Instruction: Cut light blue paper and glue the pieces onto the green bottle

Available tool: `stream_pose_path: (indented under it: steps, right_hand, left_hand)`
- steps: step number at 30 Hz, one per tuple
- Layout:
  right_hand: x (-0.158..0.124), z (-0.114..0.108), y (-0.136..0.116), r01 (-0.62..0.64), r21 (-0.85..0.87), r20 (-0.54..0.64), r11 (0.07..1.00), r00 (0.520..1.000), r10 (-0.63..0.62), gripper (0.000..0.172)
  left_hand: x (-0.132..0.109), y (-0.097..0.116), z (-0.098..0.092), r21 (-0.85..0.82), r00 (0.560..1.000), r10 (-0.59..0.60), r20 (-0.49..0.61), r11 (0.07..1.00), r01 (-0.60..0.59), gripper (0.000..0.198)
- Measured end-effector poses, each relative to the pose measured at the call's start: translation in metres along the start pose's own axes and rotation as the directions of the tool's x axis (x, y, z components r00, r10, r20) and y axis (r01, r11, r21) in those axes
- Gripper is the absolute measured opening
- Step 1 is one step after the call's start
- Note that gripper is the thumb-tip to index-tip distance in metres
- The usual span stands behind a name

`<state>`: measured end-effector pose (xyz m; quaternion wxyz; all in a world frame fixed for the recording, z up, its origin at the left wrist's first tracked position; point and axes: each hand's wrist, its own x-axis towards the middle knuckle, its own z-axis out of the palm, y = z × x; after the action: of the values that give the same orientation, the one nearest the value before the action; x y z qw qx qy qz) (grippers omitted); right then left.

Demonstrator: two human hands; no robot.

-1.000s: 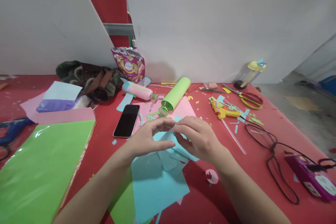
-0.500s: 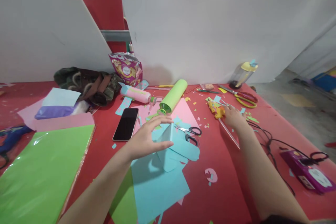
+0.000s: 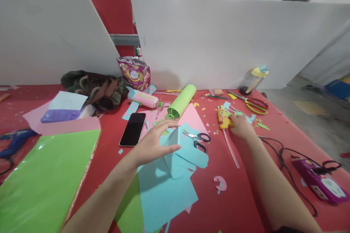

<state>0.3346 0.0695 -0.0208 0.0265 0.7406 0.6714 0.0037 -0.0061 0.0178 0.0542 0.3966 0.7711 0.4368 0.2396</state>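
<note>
My left hand (image 3: 154, 142) pinches a folded piece of light blue paper (image 3: 172, 142) and holds it up on edge above a larger light blue sheet (image 3: 164, 189). My right hand (image 3: 240, 125) is stretched out to the right and closed round the yellow glue gun (image 3: 223, 118), whose clear glue stick (image 3: 231, 148) trails toward me. Small black-handled scissors (image 3: 199, 139) lie on the blue paper between my two hands.
On the red table: a black phone (image 3: 132, 129), a green paper roll (image 3: 181, 101), a pink bottle (image 3: 142, 98), pink paper (image 3: 193, 114), green sheets (image 3: 43, 174), red-and-yellow scissors (image 3: 255, 104), a black cord (image 3: 287, 160), a purple power strip (image 3: 322, 184). White boards stand behind.
My right hand left the blue paper, reached right and took hold of the glue gun, dragging it slightly toward me. My left hand keeps the folded paper upright.
</note>
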Motion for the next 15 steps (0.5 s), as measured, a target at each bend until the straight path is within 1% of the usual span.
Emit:
stream_pose_path:
  steps: [3, 5, 8, 10, 12, 15]
  right_hand:
    - [-0.006, -0.004, -0.009, -0.007, 0.148, -0.116, 0.989, 0.993, 0.024, 0.041]
    - [-0.01, -0.009, -0.018, -0.003, 0.258, -0.187, 0.966, 0.981, 0.053, 0.041]
    - [-0.02, -0.017, -0.033, 0.031, 0.424, -0.231, 0.905, 0.97, 0.075, 0.034]
    - [-0.029, -0.02, -0.044, 0.067, 0.599, -0.2, 0.798, 0.977, 0.068, 0.021]
    - [-0.042, -0.02, -0.056, 0.102, 0.695, -0.155, 0.712, 0.988, 0.01, 0.012]
    - [-0.062, -0.02, -0.072, 0.164, 0.813, -0.11, 0.558, 0.985, -0.129, 0.017]
  left_hand:
    - [0.001, 0.0, 0.0, 0.012, 1.0, 0.002, -0.018, 1.0, -0.002, 0.046]
    - [0.001, 0.0, -0.001, 0.016, 1.0, 0.004, -0.03, 1.0, -0.004, 0.046]
    - [0.002, -0.002, -0.002, 0.028, 0.998, 0.019, -0.059, 0.999, -0.017, 0.045]
    - [0.003, -0.004, -0.003, 0.054, 0.996, 0.033, -0.086, 0.998, -0.029, 0.044]
    - [0.004, -0.007, -0.005, 0.094, 0.993, 0.036, -0.112, 0.995, -0.025, 0.044]
    - [0.004, -0.009, -0.008, 0.14, 0.99, 0.031, -0.136, 0.99, -0.011, 0.045]
